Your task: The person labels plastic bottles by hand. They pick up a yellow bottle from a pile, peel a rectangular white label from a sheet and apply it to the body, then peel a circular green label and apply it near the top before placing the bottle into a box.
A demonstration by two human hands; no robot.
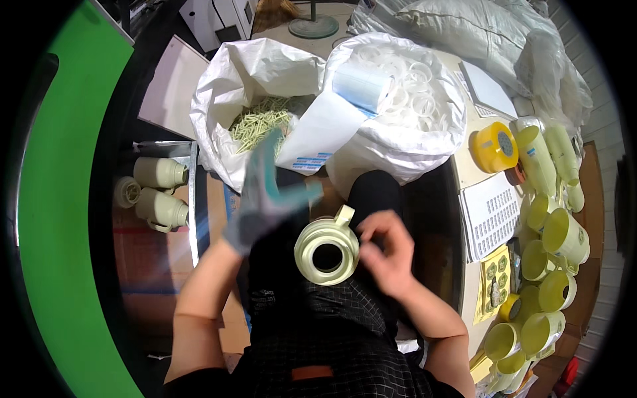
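A pale green flask body (306,255) with a handle and a round dark mouth sits upright at my lap, between my knees. My left hand (269,192), in a grey and teal glove, is blurred by motion at the near edge of a white sack (219,79) of thin pale green strips (262,126). Its thumb stands apart from the stretched fingers, and nothing shows in it. Beside the flask's right side is my bare right hand (390,253), fingers loosely bent and apart. Whether its thumb touches the flask I cannot tell.
Another white sack (424,149) holds clear plastic rings (421,99); a paper sheet (318,129) lies between the sacks. The right-hand table carries yellow tape (494,147), label sheets (491,212) and several green flask shells (564,235). More flasks (159,207) lie in a box at left.
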